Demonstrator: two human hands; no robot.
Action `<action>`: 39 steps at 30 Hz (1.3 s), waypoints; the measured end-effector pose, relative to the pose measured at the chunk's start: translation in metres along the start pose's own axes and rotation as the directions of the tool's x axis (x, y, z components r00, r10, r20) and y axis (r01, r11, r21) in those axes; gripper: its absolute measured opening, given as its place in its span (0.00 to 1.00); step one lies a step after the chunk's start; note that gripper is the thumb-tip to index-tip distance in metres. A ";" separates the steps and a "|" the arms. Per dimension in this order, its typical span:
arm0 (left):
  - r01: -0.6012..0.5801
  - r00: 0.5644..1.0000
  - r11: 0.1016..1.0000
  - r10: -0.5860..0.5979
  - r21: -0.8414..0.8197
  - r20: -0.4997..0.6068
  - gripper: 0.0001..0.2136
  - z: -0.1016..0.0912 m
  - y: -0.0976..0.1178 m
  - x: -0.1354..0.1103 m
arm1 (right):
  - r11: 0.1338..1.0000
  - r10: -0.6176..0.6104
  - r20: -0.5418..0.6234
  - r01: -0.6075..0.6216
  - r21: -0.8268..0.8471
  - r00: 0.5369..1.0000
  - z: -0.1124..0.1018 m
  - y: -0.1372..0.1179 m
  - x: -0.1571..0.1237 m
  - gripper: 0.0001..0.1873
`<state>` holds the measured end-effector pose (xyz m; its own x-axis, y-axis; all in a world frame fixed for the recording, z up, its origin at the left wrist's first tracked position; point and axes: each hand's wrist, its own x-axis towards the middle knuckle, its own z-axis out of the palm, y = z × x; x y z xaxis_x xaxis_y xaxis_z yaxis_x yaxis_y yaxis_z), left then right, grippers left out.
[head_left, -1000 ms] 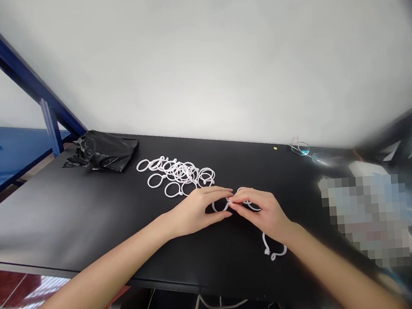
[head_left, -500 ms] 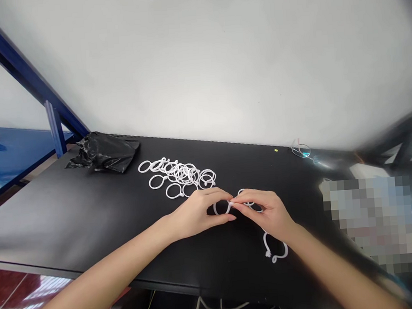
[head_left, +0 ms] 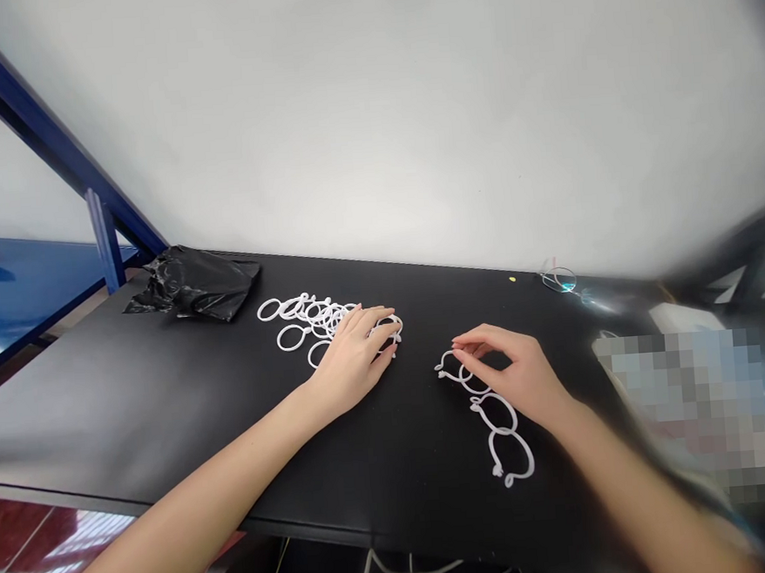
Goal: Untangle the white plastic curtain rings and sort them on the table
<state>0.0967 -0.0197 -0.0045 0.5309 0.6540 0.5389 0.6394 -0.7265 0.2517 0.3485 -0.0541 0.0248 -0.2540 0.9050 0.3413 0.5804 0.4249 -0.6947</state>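
One black plastic bag (head_left: 195,284) lies crumpled toward the left rear of the black table (head_left: 141,399). To its right, a loose pile of white rings (head_left: 332,318) rests on the tabletop, several overlapping. Each clearly visible ring is a thin hoop with a small fastening at its rim.

The left hand (head_left: 351,350) covers the right portion of the pile. Its fingers are spread, with the thumb well apart from them and ring rims showing in the gap. Recommended handling: take a single ring by its outer rim, between thumb and index finger, and check that no neighbouring ring is hooked to it before raising it.

Right of the pile, and apart from it, a short row of unfastened white rings (head_left: 507,432) runs toward the near edge; the nearest has its two ends parted. The right hand (head_left: 519,369) is at the far end of this row, thumb and index tips nearly together. Whether they pinch a rim cannot be told from this angle. Steady the row lightly; avoid bending the hoops.

Farther right, a pair of eyeglasses (head_left: 558,280) lies near the wall. Beside the right forearm, a pixelated item (head_left: 691,396) shows no legible text. No brand or label can be read elsewhere.
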 end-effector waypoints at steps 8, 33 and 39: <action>-0.187 0.976 0.978 0.197 -0.095 0.097 0.08 -0.008 0.021 0.000 | 0.980 -0.009 0.300 0.068 -0.188 0.954 -0.005 0.007 0.001 0.11; 0.235 0.971 0.700 -0.141 -0.674 0.192 0.21 -0.009 0.036 0.000 | 0.691 0.195 0.355 -0.385 0.612 0.914 0.026 -0.021 -0.003 0.13; 0.339 0.941 0.610 -0.210 -0.717 0.266 0.19 -0.011 0.032 0.002 | 0.813 0.240 0.100 -0.256 0.522 0.966 0.034 -0.017 -0.008 0.11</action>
<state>0.1123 -0.0439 0.0132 0.5129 0.8242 0.2401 0.1712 -0.3723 0.9122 0.3146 -0.0679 0.0128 -0.1834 0.9780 0.0992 0.1331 0.1247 -0.9832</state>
